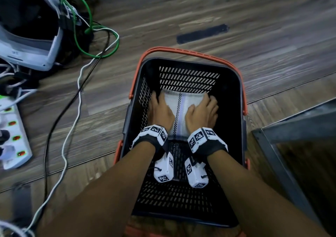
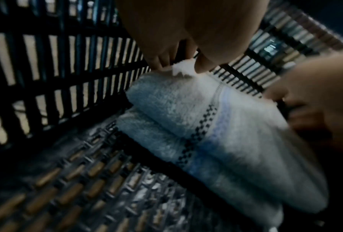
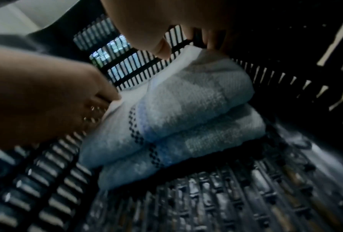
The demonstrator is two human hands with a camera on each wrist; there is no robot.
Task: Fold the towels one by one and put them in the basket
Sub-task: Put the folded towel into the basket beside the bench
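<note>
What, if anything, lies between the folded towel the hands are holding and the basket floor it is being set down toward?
A second folded towel already lies on the basket floor, directly under the upper towel. The left hand and right hand hold the upper one's sides, so it stacks on that. Nothing else visible intervenes.

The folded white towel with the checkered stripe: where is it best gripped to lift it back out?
Probably by its two short ends, from above. The folded white towel lies flat against the far wall of the black plastic basket; left hand and right hand already hold those ends.
</note>
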